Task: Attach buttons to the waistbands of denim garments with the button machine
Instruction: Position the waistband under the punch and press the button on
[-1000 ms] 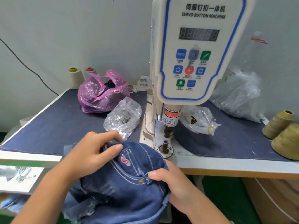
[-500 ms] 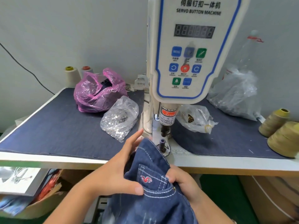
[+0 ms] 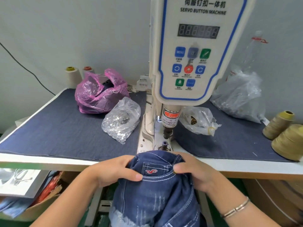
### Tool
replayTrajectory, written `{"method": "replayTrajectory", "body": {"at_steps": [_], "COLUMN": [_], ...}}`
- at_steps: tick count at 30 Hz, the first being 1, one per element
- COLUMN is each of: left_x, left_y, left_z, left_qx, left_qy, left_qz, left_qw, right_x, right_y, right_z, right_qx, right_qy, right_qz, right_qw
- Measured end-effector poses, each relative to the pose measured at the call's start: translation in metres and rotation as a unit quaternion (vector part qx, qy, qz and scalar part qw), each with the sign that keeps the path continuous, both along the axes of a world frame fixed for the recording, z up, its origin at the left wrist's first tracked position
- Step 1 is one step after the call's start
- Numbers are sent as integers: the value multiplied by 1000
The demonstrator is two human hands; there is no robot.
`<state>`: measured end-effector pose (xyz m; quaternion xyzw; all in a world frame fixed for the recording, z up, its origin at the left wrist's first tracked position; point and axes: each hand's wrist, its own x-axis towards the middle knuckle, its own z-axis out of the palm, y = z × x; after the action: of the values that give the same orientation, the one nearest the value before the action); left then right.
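A dark blue denim garment with white stitching and a small red logo hangs over the table's front edge, its waistband bunched just in front of the button machine. My left hand grips the garment's left side with the thumb on top. On its right side my right hand holds the fabric, thumb pressed near a pocket rivet. The machine's lower die post stands bare just beyond the waistband, under the punch.
On the dark cloth-covered table lie a clear bag of silver button parts, a pink bag, a small clear bag and a large clear bag. Thread cones stand far right; two more at back left.
The garment dropped back from the die post toward the table edge. My left hand moved from beside the post onto the fabric's left side. The view shifted slightly.
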<state>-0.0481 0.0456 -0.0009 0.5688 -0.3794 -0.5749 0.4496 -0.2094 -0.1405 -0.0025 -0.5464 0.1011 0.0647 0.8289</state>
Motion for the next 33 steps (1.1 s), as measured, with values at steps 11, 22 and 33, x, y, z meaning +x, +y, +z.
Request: {"method": "replayTrajectory", "body": {"at_steps": [11, 22, 33], "left_x": [2, 29, 40], "left_y": [-12, -45, -81], "left_z": [-7, 1, -12], "left_qx": [57, 43, 33], "left_qy": [-15, -2, -10], "left_qz": [-1, 56, 116], "left_qw": [998, 998, 993], "right_x": [-9, 21, 41], "right_y": [-13, -43, -63], "right_z": [-8, 9, -3], "right_qx": [-132, -91, -99], "right_qy": [59, 26, 35], "right_qz": [-17, -107, -193], "right_qw": [989, 990, 976]}}
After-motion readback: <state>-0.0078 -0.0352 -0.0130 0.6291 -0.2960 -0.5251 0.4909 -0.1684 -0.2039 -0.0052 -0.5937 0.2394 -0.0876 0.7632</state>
